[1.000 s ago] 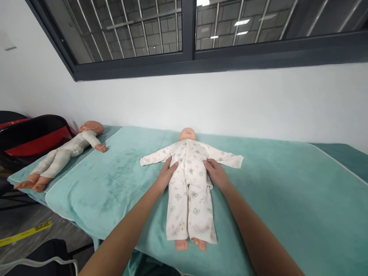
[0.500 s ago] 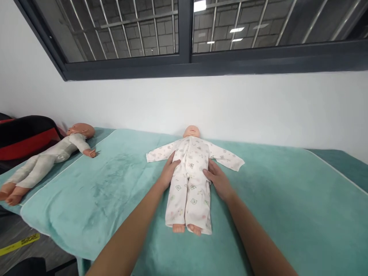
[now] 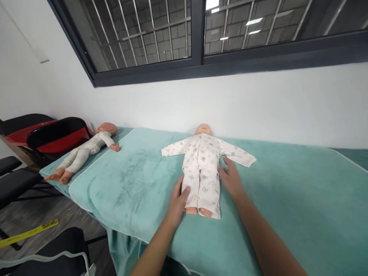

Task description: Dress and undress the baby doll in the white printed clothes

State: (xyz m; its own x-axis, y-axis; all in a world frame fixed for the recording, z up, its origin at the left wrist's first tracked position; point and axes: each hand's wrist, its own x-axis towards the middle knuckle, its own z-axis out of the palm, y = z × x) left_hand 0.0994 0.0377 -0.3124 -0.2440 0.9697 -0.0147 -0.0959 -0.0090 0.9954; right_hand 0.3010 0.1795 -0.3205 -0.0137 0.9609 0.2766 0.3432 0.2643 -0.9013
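A baby doll point(image 3: 203, 129) lies on its back, head by the wall, dressed in a white printed shirt point(image 3: 198, 151) and matching trousers point(image 3: 208, 189). Both sleeves stretch outward, and its feet peek from the trouser hems. Along the outer side of the trouser leg on the left rests my left hand point(image 3: 178, 199), thumb touching the cloth, fingers apart from the thumb. My right hand point(image 3: 230, 178) is beside the doll's hip on the other side, fingers spread, thumb at the shirt's lower edge. Neither hand grips anything visibly.
A green cloth point(image 3: 129, 176) covers the table. On its left end lies a second doll point(image 3: 92, 145) in white clothing. Black and red chairs point(image 3: 61, 138) stand beyond it, and a black seat point(image 3: 60, 249) is below. A wall and a dark-framed window point(image 3: 197, 34) rise behind.
My left hand has slid from the doll's waist down to the trouser leg. My right hand has loosened slightly outward at the hip. The view has swung left, showing more chairs.
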